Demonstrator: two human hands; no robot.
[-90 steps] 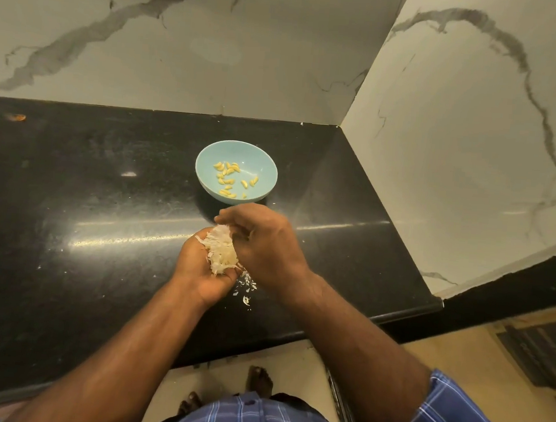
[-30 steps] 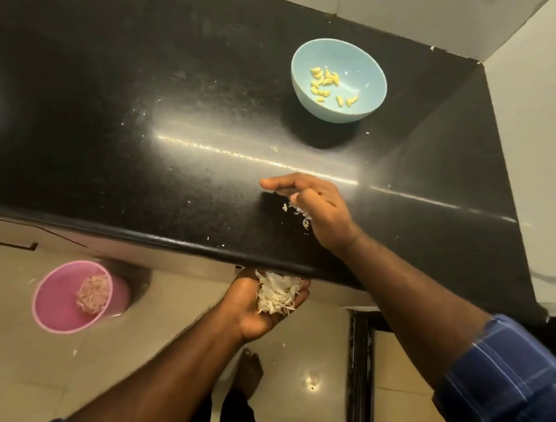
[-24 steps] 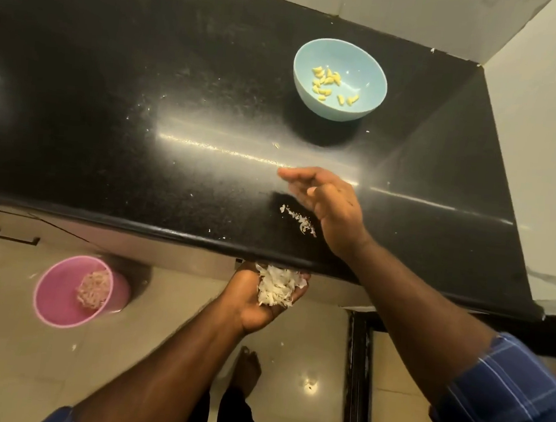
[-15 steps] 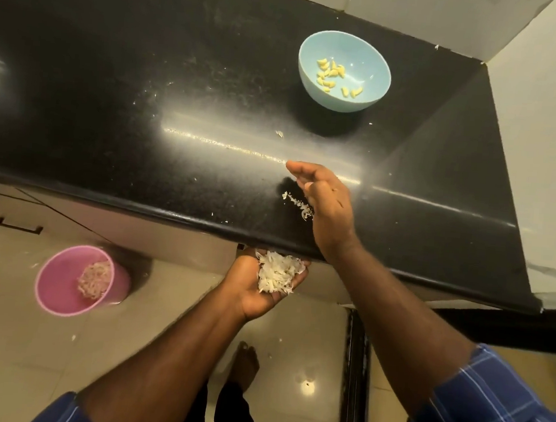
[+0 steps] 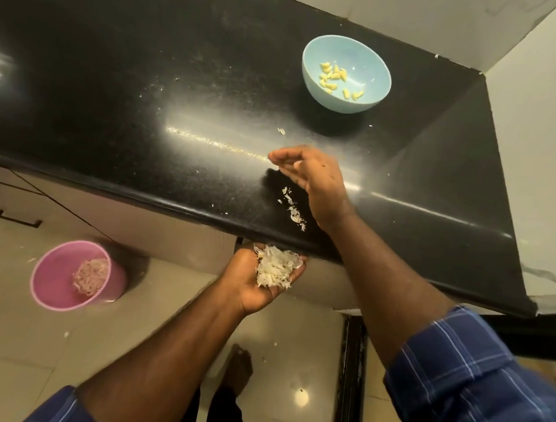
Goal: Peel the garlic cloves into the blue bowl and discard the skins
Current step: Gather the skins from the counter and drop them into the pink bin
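The blue bowl stands at the back right of the black counter and holds several peeled yellow garlic cloves. My right hand is above the counter near its front edge, fingers extended to the left, just beside a small trail of loose garlic skins. My left hand is cupped palm up just under the counter's edge, holding a heap of white garlic skins.
A pink bin with a clump of skins in it stands on the tiled floor at the lower left. A single skin flake lies in front of the bowl. Marble walls close the counter's back and right. A bare foot is below.
My left hand has carried the skins from over the counter down to below its edge. My right hand keeps sweeping beside the loose skins, which now lie nearer the edge.
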